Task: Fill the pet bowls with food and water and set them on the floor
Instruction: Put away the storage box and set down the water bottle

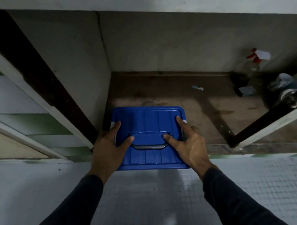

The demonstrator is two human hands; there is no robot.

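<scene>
1. Head view: a blue box with a ribbed lid sits at the front edge of an open cupboard, half over the tiled floor.
2. Left hand grips the box's left side, thumb on the lid by the handle.
3. Right hand grips the right side, thumb likewise on the lid.
4. A spray bottle stands at the cupboard's back right.
5. No pet bowls show.

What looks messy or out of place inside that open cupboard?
A small blue-white scrap lies loose on the stained cupboard floor, like litter. The spray bottle at the right looks tilted. The blue lidded box, held at its sides by both hands, sits square and shut.
</scene>
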